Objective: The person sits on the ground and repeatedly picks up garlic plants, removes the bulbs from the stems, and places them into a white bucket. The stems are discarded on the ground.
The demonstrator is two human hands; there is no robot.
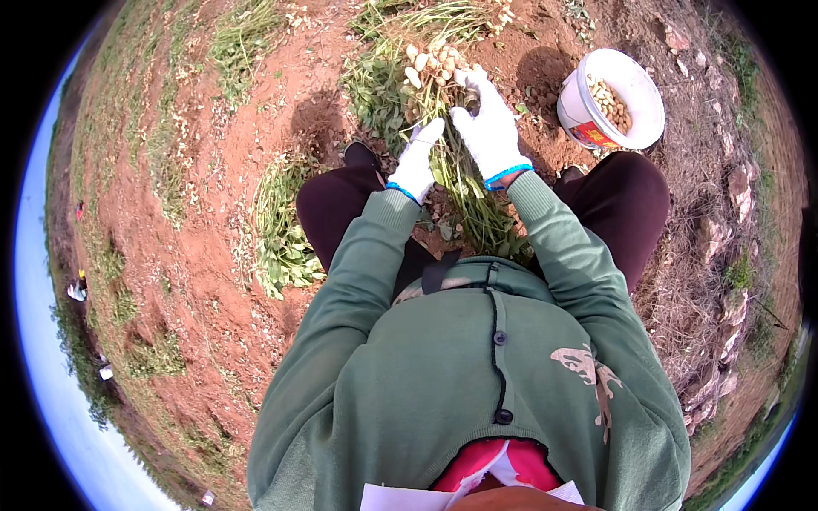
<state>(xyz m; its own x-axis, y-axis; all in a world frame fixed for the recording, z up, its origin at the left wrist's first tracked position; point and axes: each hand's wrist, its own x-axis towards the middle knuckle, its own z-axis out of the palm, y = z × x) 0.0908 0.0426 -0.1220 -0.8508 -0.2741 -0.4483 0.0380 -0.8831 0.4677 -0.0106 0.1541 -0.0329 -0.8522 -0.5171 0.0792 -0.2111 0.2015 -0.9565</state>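
My left hand [418,160], in a white knit glove with a blue cuff, grips the stems of an uprooted peanut plant [470,207]. The stems run back between my knees. A cluster of pale peanut pods [434,62] hangs at the root end, just beyond both hands. My right hand [489,128], gloved alike, is at the right side of that cluster, its fingertips touching the pods and roots; whether it holds a pod is hidden. To the right stands a white plastic bucket [575,105], tilted in view, with loose peanuts [610,105] inside.
Pulled peanut plants lie ahead [377,86] and beside my left knee [287,236] on reddish soil [211,268]. More plants [246,38] lie farther left. Rocks [741,191] and dry grass [677,287] edge the right side. Distant people seem to be at the far left.
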